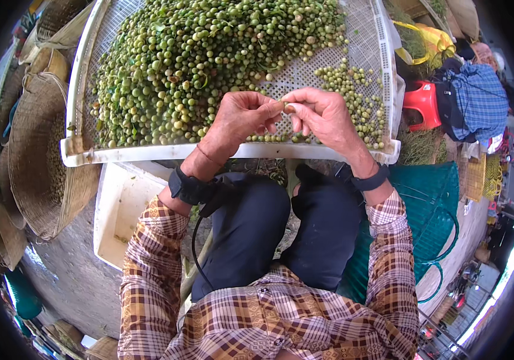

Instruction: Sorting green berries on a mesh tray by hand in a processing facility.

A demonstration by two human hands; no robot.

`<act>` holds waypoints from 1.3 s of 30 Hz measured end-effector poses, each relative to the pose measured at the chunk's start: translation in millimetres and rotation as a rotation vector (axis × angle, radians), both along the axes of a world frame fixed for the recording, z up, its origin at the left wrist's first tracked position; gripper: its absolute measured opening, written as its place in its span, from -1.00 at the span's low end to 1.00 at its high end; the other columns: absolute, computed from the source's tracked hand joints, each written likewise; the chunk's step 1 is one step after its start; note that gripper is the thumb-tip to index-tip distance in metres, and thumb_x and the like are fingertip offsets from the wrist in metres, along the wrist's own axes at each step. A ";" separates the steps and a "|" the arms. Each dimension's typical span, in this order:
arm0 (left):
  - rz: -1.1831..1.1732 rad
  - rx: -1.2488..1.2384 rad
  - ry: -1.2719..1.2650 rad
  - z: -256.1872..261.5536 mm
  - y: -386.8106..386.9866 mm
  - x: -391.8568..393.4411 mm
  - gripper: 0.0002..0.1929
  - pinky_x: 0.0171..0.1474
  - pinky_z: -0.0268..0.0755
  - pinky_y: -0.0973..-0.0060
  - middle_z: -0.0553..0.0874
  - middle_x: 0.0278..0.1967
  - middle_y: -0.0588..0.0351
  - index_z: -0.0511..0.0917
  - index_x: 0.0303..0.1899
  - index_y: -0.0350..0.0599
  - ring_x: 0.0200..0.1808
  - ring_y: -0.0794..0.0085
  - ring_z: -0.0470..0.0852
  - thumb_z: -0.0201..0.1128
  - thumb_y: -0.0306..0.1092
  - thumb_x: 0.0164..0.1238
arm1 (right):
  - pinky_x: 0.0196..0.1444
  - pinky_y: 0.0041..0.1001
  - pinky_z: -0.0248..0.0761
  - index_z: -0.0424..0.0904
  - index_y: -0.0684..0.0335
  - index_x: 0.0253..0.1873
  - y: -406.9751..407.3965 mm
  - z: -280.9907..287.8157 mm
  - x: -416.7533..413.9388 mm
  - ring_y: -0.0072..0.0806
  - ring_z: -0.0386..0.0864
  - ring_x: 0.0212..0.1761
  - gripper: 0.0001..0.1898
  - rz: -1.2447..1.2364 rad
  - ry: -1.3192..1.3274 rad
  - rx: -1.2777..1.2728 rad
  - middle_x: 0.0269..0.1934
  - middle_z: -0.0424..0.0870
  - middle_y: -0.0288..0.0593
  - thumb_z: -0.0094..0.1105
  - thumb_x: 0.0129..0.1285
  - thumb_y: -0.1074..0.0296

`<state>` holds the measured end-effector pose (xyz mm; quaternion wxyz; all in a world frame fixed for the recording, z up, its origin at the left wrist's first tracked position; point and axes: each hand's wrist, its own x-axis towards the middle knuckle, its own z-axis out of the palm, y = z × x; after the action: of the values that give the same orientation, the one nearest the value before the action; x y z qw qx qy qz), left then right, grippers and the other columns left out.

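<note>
My left hand (249, 113) and my right hand (322, 114) meet fingertip to fingertip above the near side of a white perforated plastic tray (230, 153). Pinched between them is a small green fruit (283, 103), mostly hidden by thumbs and forefingers. Beyond my hands, a large heap of round green fruits (185, 63), mixed with leaves and stems, covers the tray's left and middle. A smaller loose spread of green fruits (351, 85) lies to the right, partly behind my right hand. Bare mesh shows between the two groups.
On the left stands a woven basket (32, 148) holding small round pieces. A white foam box (122, 216) sits below the tray's left corner. Beside my right leg is a teal woven basket (428, 193) with handles. A person in a blue checked shirt (480, 99) sits near a red plastic stool (423, 105).
</note>
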<state>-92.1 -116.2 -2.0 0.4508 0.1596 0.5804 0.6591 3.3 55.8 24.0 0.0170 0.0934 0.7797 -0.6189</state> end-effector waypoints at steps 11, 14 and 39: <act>-0.315 -0.014 0.733 31.3 -47.0 43.0 -0.75 -0.18 0.53 0.40 0.66 -0.26 0.04 0.65 -0.09 -0.20 -0.22 0.27 0.68 0.33 -0.55 0.15 | -0.33 -0.60 0.44 0.61 0.33 -0.10 25.2 -30.1 -15.6 -0.60 0.55 -0.34 -0.85 -0.018 0.028 0.179 -0.30 0.57 -0.26 0.19 0.24 0.56; -0.360 0.070 0.845 35.7 -33.2 56.1 -0.89 -0.18 0.53 0.27 0.66 -0.30 -0.05 0.67 -0.31 -0.18 -0.25 0.06 0.67 0.31 -0.54 0.09 | -0.30 -0.38 0.42 0.66 0.27 -0.16 19.8 -39.7 -20.6 -0.33 0.56 -0.35 -0.87 0.154 0.231 0.570 -0.38 0.51 -0.15 0.28 0.17 0.47; -0.241 -0.350 1.223 -12.8 -19.1 8.4 -0.91 -0.22 0.48 0.21 0.56 -0.39 -0.01 0.65 -0.34 -0.13 -0.24 0.07 0.60 0.25 -0.52 0.10 | -0.27 -0.26 0.45 0.58 0.31 -0.18 13.7 -25.7 15.4 -0.15 0.57 -0.31 -0.88 0.553 0.169 0.822 -0.31 0.49 -0.09 0.23 0.18 0.50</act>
<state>-83.7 -135.3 -14.7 0.1288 0.4944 0.8095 0.2895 18.7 69.4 -1.6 0.0790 -0.1684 0.9532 -0.2383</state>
